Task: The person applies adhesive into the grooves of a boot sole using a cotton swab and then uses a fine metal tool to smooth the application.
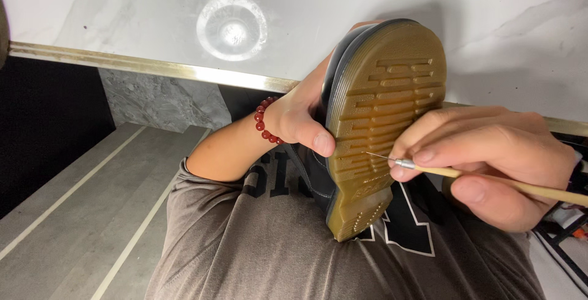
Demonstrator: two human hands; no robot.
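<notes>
Here, head view: a black shoe (373, 122) is held sole-up in front of the person's chest, over a grey printed T-shirt (257, 245). Its long axis runs steeply from lower left to upper right; the heel is the near, lower end and the toe points up and away toward the pale marble surface (122, 18) behind. The tan ridged sole (380, 110) faces the camera. The left hand (294, 119), with a red bead bracelet (264, 122) on the wrist, is closed around the shoe's upper from the left side, its thumb pressed on the sole's edge near the instep. The right hand (484, 159) pinches a thin awl-like tool (465, 177) with a wooden handle and metal collar between thumb and fingertips. The tool lies nearly level, handle running off to the right, and its fine needle tip points left, touching the sole's tread near the middle. Grey striped flooring (79, 214) shows at lower left.
</notes>
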